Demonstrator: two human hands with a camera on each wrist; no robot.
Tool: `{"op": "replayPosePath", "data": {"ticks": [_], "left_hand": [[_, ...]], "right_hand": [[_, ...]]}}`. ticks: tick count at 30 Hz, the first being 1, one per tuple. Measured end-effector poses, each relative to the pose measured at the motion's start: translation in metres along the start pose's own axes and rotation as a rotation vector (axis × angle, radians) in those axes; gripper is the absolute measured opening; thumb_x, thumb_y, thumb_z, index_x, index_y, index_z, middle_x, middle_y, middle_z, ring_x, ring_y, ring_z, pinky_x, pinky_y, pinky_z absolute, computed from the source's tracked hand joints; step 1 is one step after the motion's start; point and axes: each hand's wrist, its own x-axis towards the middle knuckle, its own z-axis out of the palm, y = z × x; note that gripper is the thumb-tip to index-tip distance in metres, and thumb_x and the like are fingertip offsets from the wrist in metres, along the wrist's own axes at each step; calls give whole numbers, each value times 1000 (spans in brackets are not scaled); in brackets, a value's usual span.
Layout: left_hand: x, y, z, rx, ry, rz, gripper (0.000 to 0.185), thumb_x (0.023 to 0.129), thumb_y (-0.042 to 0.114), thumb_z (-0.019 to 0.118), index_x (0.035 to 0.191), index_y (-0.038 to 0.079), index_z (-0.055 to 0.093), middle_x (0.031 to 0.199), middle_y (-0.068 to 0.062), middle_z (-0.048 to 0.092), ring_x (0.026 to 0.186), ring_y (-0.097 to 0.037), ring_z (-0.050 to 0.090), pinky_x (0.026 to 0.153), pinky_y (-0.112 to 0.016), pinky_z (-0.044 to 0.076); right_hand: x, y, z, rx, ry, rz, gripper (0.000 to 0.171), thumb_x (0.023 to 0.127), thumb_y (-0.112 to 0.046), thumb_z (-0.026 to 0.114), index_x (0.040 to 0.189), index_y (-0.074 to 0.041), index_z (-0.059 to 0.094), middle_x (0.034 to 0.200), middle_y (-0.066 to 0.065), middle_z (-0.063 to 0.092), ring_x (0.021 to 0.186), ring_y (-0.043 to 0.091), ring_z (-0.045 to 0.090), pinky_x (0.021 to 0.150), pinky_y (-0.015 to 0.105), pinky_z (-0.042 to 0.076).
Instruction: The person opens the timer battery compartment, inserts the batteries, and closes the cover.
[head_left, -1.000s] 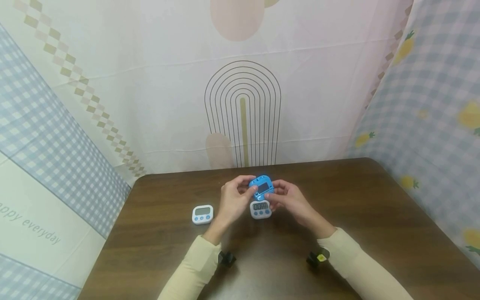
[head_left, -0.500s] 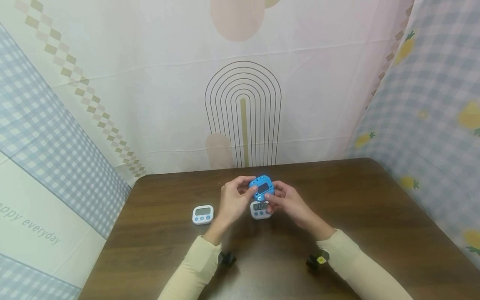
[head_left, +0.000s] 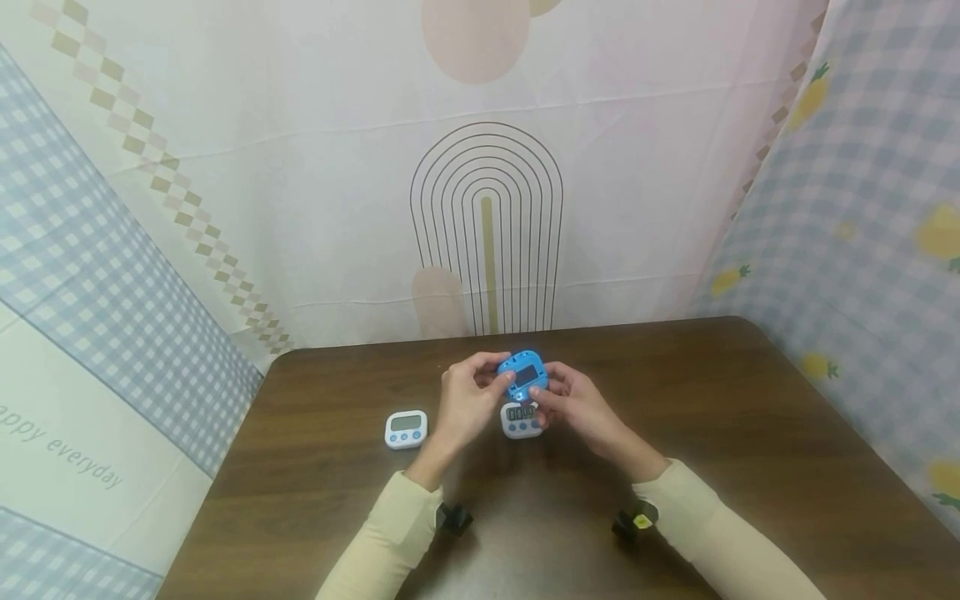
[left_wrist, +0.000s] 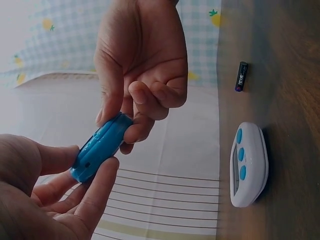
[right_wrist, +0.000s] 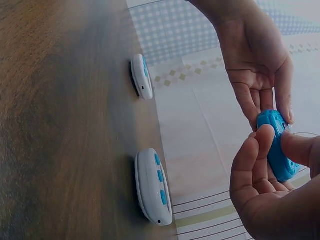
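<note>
A blue digital timer (head_left: 523,376) is held up over the table between both hands, a dark rectangle visible on the side toward the head camera. My left hand (head_left: 468,400) pinches its left edge between thumb and fingers. The lower right edge is pinched by my right hand (head_left: 581,408), its other fingers curled below. Under the blue timer lies a white timer (head_left: 521,427) with blue buttons and digits on its display, partly covered by the right fingers. A second white timer (head_left: 406,430), its display blank, lies left of the left hand.
A small dark battery (left_wrist: 241,76) lies on the table near the white timer in the left wrist view. The brown wooden table (head_left: 322,517) ends at a patterned cloth backdrop (head_left: 345,208). Checked cloths hang at both sides.
My right fingers have shifted slightly down and now cover part of the middle white timer's right side. Both hands keep hold of the blue timer, which has barely moved.
</note>
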Motion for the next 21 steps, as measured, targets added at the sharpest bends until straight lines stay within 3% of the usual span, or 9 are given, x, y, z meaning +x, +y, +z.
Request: {"op": "replayPosePath", "data": {"ticks": [9,21], "left_hand": [[-1,2,-1,-4,-1,-22,26,99,9,75,124,7,76,109,-9,78,91,-23,75,73,-28,65],[0,2,-2,-10,-8,-28,26,100,8,74,126,7,75,111,-10,78,90,-23,76,72,-28,65]], "right_hand": [[0,0,3,0,52,5,44,105,-24,69,138,1,53,106,14,73,74,19,64,74,29,61],[-1,0,4,-13,58,-3,42,104,-24,70,134,2,54,104,14,75,73,18,64,77,33,62]]}}
